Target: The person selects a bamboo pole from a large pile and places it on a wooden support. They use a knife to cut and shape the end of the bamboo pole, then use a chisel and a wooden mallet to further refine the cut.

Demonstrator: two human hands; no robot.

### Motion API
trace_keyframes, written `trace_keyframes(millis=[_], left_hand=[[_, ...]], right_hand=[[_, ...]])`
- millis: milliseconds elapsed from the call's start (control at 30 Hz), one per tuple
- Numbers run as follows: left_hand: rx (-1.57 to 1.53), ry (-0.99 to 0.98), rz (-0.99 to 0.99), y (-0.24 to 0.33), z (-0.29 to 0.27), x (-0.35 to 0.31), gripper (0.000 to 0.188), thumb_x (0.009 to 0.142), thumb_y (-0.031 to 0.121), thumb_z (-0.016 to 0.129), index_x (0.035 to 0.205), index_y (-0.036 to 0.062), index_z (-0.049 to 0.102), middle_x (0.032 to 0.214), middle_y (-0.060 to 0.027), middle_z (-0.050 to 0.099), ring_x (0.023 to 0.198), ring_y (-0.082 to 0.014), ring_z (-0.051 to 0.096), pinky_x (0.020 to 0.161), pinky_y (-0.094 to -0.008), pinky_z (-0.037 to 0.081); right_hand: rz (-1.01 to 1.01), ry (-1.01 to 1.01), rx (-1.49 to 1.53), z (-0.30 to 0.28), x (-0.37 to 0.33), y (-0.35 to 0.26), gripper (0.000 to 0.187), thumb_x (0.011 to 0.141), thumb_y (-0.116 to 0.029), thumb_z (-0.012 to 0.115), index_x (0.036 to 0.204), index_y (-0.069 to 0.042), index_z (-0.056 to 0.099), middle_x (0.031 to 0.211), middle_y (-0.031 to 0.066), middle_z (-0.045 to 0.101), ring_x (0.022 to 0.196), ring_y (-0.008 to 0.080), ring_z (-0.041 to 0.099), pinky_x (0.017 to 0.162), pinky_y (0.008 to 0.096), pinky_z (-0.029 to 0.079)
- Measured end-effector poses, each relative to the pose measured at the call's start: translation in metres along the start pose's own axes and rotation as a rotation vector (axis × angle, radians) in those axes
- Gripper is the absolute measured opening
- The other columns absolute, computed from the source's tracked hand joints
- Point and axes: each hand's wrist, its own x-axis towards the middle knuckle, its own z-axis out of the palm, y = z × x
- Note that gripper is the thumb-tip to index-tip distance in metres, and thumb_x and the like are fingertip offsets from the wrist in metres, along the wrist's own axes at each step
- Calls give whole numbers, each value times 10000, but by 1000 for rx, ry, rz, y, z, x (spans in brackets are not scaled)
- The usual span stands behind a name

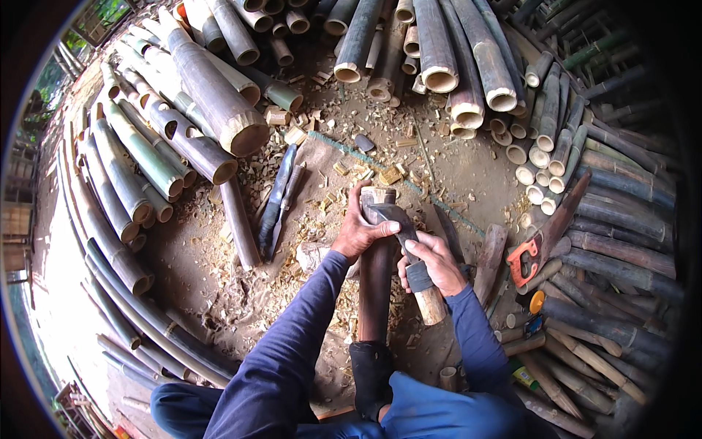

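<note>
Between my forearms a dark brown bamboo pole [375, 293] points away from me, its far end cut pale. My left hand [358, 228] is closed around that far end, thumb stretched over the dark metal head of an adze-like tool [430, 307]. The tool's curved head lies against the pole near its cut rim. My right hand [433, 265] grips the tool at its neck, around a dark wrapping, and the pale wooden butt sticks out toward me. A black wrap or sleeve [370, 366] covers the near end of the pole.
Pale wood chips are scattered over the ground. At left lie a dark sheath-like piece [276, 197] and a narrow bladed tool [292, 186]. An orange-handled saw [523, 265] rests at right beside stacked bamboo [618, 219]. More thick bamboo [212, 95] lies left and far.
</note>
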Motion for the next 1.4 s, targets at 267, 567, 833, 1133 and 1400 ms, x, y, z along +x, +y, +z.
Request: trace_keyframes(millis=[267,567,833,1133,1400], left_hand=[[21,71,47,-5,3,2,1116,618,264,992,1464,86,288,1269,-155,573,1138,-248,592,993,-372,504],[428,317,128,-17,3,15,1102,558,485,983,1364,15,396,1162,-212,642,1074,-323,649,949,-410,524],[177,128,110,-6,4,10,1059,666,434,948,1443,60,334,1246,-173,585,1140,-271,596,992,-386,501],[143,175,116,-9,6,6,964,683,367,950,1393,45,383,1219,-172,603,1106,-256,616,957,-388,526],[64,108,39,-1,3,6,978,709,415,926,1424,42,373,1249,-168,592,1151,-264,587,1004,-395,484]], right_hand=[[-1,8,-35,-10,5,3,275,1023,-321,569,1056,-51,531,712,112,659,541,177,660,467,309,554],[-156,121,-48,-12,22,20,246,1028,-313,576,1101,-81,538,698,97,646,520,177,643,463,314,543],[-160,99,74,6,21,13,234,1032,-331,557,1048,-99,534,702,103,661,513,190,657,457,314,555],[-73,16,-47,-13,25,9,240,1042,-307,545,1112,-78,559,728,97,659,536,181,653,480,323,560],[-145,31,78,-1,32,-10,247,1042,-308,539,1086,-66,560,706,102,663,510,187,652,445,321,556]])
